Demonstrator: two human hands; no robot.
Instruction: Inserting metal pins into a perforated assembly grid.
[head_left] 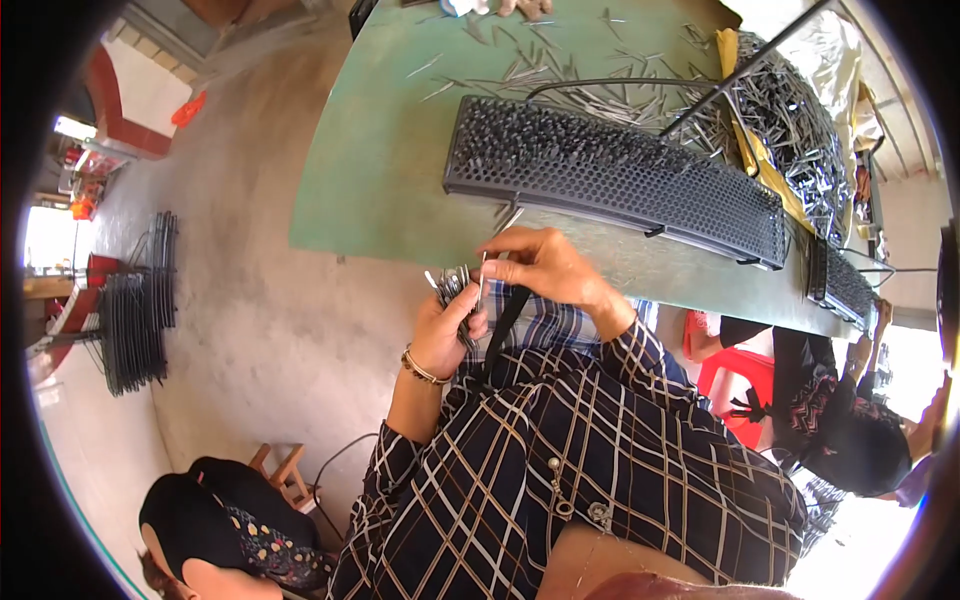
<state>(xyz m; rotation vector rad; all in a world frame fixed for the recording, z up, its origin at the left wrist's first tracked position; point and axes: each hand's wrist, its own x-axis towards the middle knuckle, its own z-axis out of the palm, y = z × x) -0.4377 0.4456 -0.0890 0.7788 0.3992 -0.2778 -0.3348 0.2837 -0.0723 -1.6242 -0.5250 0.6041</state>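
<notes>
Perforated rack: this black rack (pixel 580 200) lies lengthwise on the green desk (pixel 380 180).
Single rod: a thin metal rod (pixel 484 264) on the rack's near side, by its left end; long axis roughly crosswise to the rack's length.
Right hand: this hand (pixel 553 268) is nearer the rack, thumb and forefinger pinching the single rod.
Left hand: fingers of this hand (pixel 447 322) wrapped around a rod bundle (pixel 453 287), just left of the single rod.
Beyond the rack: loose rods (pixel 560 85); a black bar (pixel 760 55) slants to its far edge.
Between: the desk's near edge.
</notes>
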